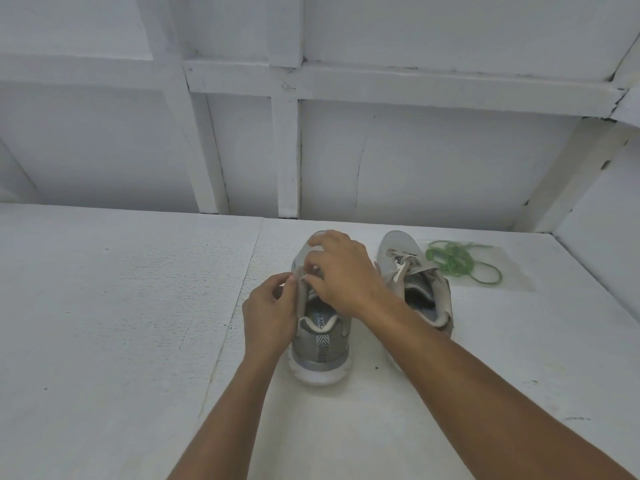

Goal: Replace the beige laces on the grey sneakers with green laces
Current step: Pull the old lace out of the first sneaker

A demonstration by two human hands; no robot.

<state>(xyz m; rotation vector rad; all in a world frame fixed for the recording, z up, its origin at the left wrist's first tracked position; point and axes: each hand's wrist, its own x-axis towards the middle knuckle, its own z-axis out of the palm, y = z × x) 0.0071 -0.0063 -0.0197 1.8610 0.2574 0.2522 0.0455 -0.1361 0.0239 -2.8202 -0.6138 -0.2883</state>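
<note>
White panelled wall [415, 150] across the whole upper half, crossed by painted battens. Below it, a white, rough-textured counter [121, 306] filling the lower half, with a seam running from the far edge towards the near left.

2 bare forearms reaching in from the bottom edge, the right one crossing in front of the right sneaker's heel.

2 grey sneakers side by side near the counter's far edge, heels towards the camera, toes towards the wall. Left sneaker [320, 351] upright on its white sole, striped heel tab and pale collar showing. Right sneaker [419, 289] just beside it, not touching, tongue pulled loose, beige lace [398, 268] slack across its front.

Right hand [341, 275] over the left sneaker's tongue and toe, fingers curled, thumb and forefinger pinched on something pale at the eyelet edge; lace or fabric, too small to tell. Left hand [268, 313] against the same sneaker's left side, fingers curled, thumb and fingertips gripping the upper's edge, tips nearly meeting those of the right hand.

Green laces [453, 259] in a loose tangle on the counter, just right of the right sneaker's toe, untouched by either hand, on a faintly glossy rectangular patch [512, 268].
</note>
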